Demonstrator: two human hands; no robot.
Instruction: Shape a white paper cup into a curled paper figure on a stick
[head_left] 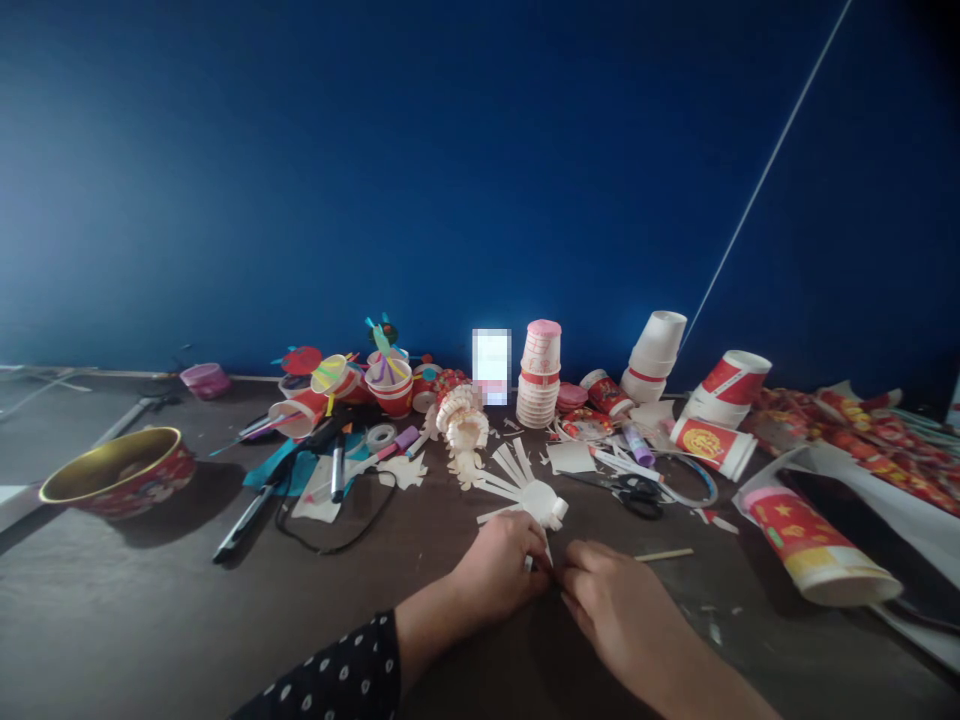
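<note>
Dark dotted sleeve (330, 675) leads to the left hand (495, 570), whose fingers close on a white paper strip (546, 550) extending from a slit paper cup (540, 502), which lies on the dark tabletop (112, 600) just beyond the hands. Right hand (619, 610) meets the strip with fingertips drawn together; contact is hidden, so its grip cannot be confirmed. Caution: excess pull may tear the strip at its root, and scissors (637, 497) at far right may snag strips if the cup is dragged toward them.
</note>
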